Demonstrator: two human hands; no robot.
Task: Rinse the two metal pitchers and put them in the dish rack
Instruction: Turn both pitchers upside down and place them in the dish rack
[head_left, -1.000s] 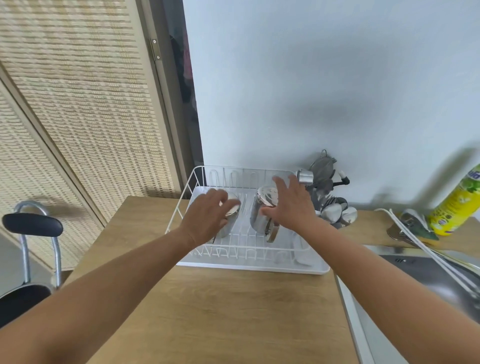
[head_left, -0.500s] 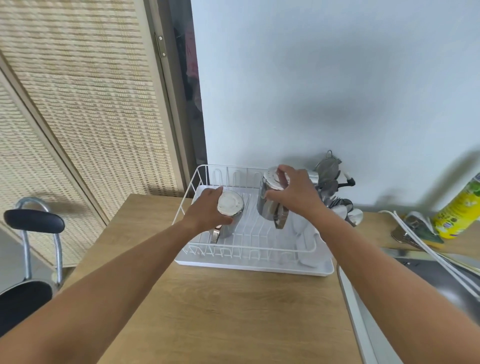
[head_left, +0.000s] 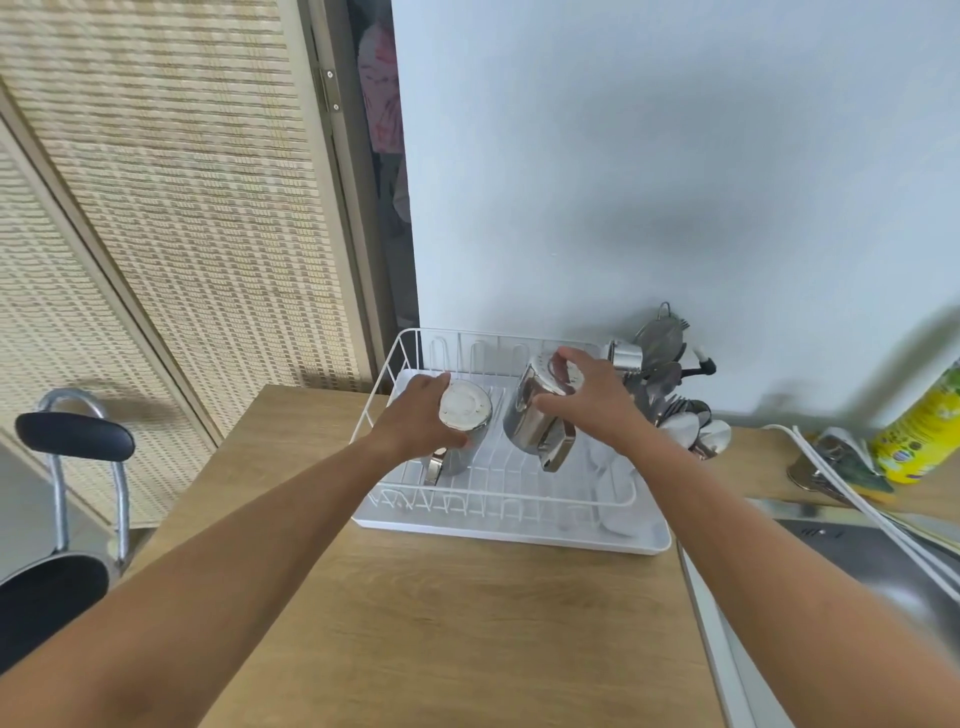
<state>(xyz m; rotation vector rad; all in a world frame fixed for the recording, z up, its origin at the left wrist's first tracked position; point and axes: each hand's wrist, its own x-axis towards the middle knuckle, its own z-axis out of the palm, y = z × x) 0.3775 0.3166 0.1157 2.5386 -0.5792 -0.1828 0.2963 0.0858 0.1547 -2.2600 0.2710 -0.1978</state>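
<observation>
Two metal pitchers stand upside down in the white wire dish rack (head_left: 511, 512) on the wooden counter. The smaller pitcher (head_left: 464, 415) is at the left of the rack, its flat base facing up; my left hand (head_left: 415, 421) wraps around its side. The larger pitcher (head_left: 532, 423) is tilted, its handle pointing toward me, and my right hand (head_left: 589, 400) grips it from above and the right.
A utensil holder with spoons and ladles (head_left: 670, 395) stands just right of the rack against the wall. The sink (head_left: 878, 566) lies at the right, with a yellow detergent bottle (head_left: 919, 431) behind it. A black chair (head_left: 62, 499) stands left of the counter.
Both hands went from hovering open over the pitchers to closing on them. The right pitcher has tilted and risen slightly in my right hand.
</observation>
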